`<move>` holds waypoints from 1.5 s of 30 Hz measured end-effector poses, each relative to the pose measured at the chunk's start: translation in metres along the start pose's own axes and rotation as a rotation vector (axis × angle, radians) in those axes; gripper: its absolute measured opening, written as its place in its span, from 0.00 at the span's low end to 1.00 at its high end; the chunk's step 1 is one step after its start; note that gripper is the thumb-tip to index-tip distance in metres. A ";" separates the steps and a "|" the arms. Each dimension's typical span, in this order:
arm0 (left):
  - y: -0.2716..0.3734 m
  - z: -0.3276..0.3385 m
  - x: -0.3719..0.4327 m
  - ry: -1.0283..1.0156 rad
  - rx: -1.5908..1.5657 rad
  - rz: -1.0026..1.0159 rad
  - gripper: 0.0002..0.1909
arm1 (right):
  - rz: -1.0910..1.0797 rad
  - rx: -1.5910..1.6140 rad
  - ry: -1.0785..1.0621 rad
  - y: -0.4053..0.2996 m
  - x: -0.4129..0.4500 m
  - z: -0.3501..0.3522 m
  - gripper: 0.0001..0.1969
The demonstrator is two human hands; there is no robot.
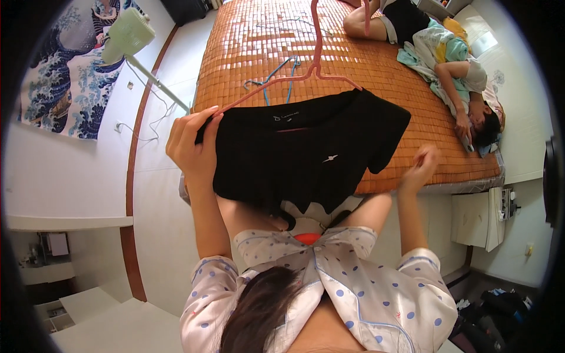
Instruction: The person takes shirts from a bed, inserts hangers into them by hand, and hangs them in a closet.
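Note:
A black short-sleeved T-shirt (282,150) with a small white emblem hangs in front of me, its lower part bunched above my thighs. My left hand (190,143) pinches the shirt's left-hand shoulder together with the end of a pink clothes hanger (317,48). The hanger's other arm runs into the shirt at the right-hand shoulder, and its hook points away from me. My right hand (424,163) is raised beside the right-hand sleeve, apart from the cloth. It is blurred, its fingers curled, and nothing shows in it.
Beyond the shirt lies a bed with a brown tile mat (247,53). Blue hangers (278,77) rest on it. A person (463,88) lies along its right side with a phone. A pale green fan (128,37) stands at the left, its cable against the wall.

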State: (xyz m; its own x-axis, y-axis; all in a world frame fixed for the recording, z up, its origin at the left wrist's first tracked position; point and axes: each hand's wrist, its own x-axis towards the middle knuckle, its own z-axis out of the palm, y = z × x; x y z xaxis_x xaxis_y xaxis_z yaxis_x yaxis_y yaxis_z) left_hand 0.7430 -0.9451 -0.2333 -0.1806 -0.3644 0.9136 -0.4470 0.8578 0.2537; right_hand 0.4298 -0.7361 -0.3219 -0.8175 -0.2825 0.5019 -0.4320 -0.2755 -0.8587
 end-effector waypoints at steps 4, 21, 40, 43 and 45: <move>-0.008 0.023 0.030 0.056 0.016 0.012 0.09 | 0.812 -0.422 -0.475 0.062 -0.152 -0.122 0.13; 0.096 0.085 0.221 -0.058 -0.289 0.036 0.09 | 1.394 -0.925 -0.908 -0.073 -0.179 -0.262 0.12; 0.428 0.193 0.274 -0.197 -1.019 0.286 0.09 | 1.673 -0.720 -0.159 -0.172 -0.294 -0.294 0.12; 0.477 0.212 0.263 -0.253 -1.195 0.238 0.08 | 1.707 -0.675 -0.151 -0.180 -0.309 -0.272 0.12; 0.510 0.226 0.254 -0.294 -1.308 0.202 0.08 | 1.695 -0.654 -0.199 -0.184 -0.307 -0.260 0.12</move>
State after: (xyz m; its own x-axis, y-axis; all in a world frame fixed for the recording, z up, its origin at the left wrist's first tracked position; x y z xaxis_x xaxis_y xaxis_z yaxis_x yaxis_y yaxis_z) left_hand 0.2715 -0.6821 0.0565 -0.3963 -0.1147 0.9109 0.7323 0.5589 0.3890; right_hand 0.6612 -0.3602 -0.3449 -0.4503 0.0517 -0.8914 0.6166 0.7400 -0.2686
